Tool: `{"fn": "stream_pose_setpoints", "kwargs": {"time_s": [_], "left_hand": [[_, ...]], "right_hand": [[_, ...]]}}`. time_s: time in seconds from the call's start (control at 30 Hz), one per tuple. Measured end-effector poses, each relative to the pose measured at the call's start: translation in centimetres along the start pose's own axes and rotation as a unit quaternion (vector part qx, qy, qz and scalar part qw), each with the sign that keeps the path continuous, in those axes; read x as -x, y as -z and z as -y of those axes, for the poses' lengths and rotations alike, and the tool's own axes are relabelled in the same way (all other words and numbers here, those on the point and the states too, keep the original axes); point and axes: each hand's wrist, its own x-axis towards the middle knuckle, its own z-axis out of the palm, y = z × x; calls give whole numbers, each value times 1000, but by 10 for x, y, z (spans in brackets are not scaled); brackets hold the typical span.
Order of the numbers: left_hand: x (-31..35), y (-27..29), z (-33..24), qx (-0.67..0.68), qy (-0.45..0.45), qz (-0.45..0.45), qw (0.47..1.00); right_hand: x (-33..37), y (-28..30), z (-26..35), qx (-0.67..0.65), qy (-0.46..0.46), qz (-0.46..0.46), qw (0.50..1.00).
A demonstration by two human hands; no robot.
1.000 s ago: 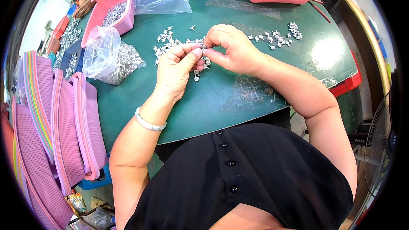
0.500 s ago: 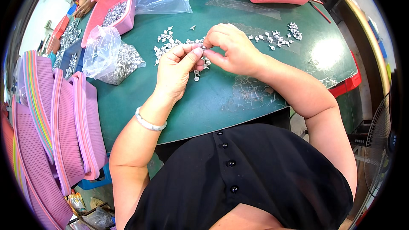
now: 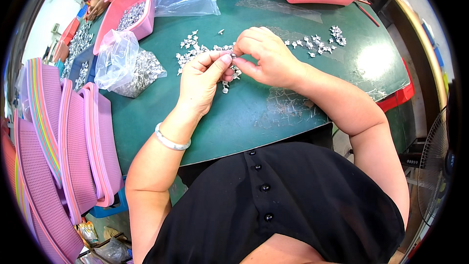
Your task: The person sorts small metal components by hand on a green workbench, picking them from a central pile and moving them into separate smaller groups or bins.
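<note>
- Pinching a small metal part [image 3: 233,55] between thumb and fingertips, the left hand [image 3: 201,77] holds it over a scattered pile [image 3: 184,60] of similar parts on the green table [image 3: 224,122].
- The right hand [image 3: 264,57] meets it from the other side, thumb and forefinger closed on the same part; the fingers hide most of it, so its exact shape cannot be told.
- The step in hand looks like close fingertip work on this single part; whether that means fitting, turning or checking, I cannot tell.
- The next move, as I judge it, calls for a steady left pinch and small, careful motions of the right fingertips, since something so tiny could easily slip back among the others.
- Around them, loose parts [image 3: 309,45] lie to the right of the right hand, and a filled clear bag [image 3: 146,72] sits to the left.
</note>
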Motion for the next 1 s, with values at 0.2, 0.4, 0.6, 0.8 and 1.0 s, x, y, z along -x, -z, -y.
{"fn": "stream_pose_setpoints", "kwargs": {"time_s": [0.2, 0.4, 0.6, 0.8, 1.0], "left_hand": [[0, 1, 0, -8, -5, -4, 1000], [-1, 1, 1, -17, -3, 2, 1000], [-1, 0, -3, 4, 85, 7, 996], [0, 1, -3, 53, 113, 31, 992], [-1, 3, -1, 51, 109, 34, 992]], "right_hand": [[0, 2, -1, -6, 0, 17, 1000], [1, 2, -3, -38, -8, 34, 999], [1, 3, -7, -30, 8, 48, 998], [2, 3, -7, -30, 18, 48, 998], [3, 3, -8, -18, 15, 43, 999]]}}
